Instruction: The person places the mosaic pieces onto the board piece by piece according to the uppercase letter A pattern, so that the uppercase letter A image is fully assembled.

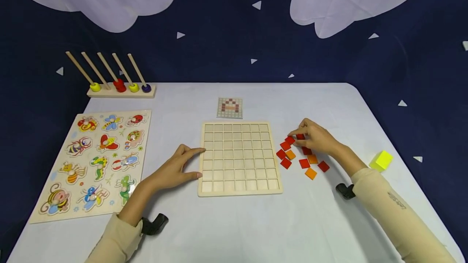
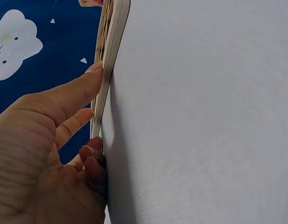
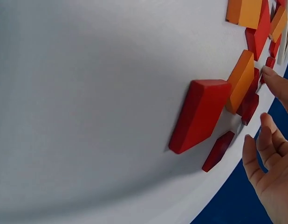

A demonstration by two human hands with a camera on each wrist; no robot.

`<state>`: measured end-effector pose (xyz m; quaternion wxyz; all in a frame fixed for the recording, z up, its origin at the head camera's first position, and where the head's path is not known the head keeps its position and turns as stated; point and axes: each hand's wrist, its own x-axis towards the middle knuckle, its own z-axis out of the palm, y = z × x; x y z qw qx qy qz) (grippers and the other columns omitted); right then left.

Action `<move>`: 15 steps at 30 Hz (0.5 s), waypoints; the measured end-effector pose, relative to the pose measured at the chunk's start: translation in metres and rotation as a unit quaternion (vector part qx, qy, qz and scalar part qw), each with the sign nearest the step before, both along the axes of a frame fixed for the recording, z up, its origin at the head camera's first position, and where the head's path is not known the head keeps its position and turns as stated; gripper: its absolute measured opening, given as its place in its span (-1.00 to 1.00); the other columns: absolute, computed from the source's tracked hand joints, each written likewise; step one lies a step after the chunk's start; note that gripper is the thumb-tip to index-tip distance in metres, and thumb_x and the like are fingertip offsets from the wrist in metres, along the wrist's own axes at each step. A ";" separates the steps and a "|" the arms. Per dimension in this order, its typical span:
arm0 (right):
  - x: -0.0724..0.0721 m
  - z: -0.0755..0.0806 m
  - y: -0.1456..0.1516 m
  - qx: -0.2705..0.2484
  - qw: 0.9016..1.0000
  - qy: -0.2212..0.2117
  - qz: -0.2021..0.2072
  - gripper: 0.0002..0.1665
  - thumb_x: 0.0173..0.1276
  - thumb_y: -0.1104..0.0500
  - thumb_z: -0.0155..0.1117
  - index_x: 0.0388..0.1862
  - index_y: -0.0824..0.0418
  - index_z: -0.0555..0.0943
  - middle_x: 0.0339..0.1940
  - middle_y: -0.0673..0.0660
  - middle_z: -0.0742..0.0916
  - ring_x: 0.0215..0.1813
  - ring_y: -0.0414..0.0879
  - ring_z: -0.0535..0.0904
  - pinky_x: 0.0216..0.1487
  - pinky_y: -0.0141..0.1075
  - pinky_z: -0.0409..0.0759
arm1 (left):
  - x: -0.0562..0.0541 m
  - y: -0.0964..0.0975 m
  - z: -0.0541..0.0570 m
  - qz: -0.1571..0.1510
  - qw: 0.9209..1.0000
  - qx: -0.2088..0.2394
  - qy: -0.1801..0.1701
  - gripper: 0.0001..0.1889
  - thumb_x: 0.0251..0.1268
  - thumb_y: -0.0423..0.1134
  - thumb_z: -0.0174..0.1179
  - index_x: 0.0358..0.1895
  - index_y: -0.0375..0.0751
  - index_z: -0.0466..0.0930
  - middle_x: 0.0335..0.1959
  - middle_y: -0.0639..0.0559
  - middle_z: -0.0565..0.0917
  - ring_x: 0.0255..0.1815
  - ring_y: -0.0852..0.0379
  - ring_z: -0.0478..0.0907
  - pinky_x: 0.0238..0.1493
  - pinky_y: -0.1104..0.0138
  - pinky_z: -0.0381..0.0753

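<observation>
A square wooden grid board lies in the middle of the white table, its cells bare. My left hand touches the board's left edge with thumb and forefinger, and the left wrist view shows the thumb against the rim. To the board's right are several loose red tiles and a few orange tiles. Over the far part of this group is my right hand, thumb and fingers apart. In the right wrist view its thumb is by a small red tile, with no tile visibly gripped.
Behind the board lies a small pattern card. An insect peg puzzle lies at left, with a peg stacker behind it. A yellow block sits near the right edge, beyond the right forearm.
</observation>
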<state>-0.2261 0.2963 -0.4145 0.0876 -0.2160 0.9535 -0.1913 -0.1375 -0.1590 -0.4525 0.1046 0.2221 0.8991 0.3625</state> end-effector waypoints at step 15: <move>-0.001 0.001 -0.001 0.009 1.000 0.026 0.003 -0.70 0.15 0.18 0.53 -0.15 0.29 0.75 -0.25 0.08 0.53 -0.21 -0.02 0.44 -0.19 -0.21 0.40 | 0.000 0.001 -0.001 0.008 1.000 0.010 -0.002 -0.25 0.16 -0.13 0.43 0.45 -0.03 0.34 -0.12 -0.05 0.35 -0.27 0.14 0.27 -0.15 0.22 0.36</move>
